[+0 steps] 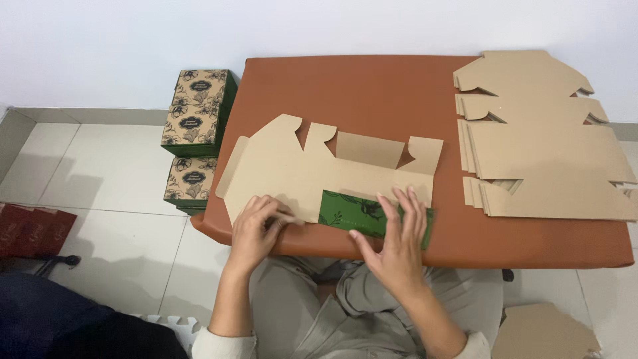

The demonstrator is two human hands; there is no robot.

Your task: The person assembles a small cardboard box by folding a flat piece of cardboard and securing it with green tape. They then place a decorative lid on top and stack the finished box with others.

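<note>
While both hands [325, 229] press it, the cardboard blank [319, 173] lies flat.

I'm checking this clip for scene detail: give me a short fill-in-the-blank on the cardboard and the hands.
1. Both hands press on a flat die-cut brown cardboard box blank whose folded-up near flap shows a printed ____ side.
2. The left hand and right hand work on a padded table top coloured ____.
3. A stack of unfolded cardboard blanks lies on the table's ____ side.

Missing words: green; reddish-brown; right
</note>
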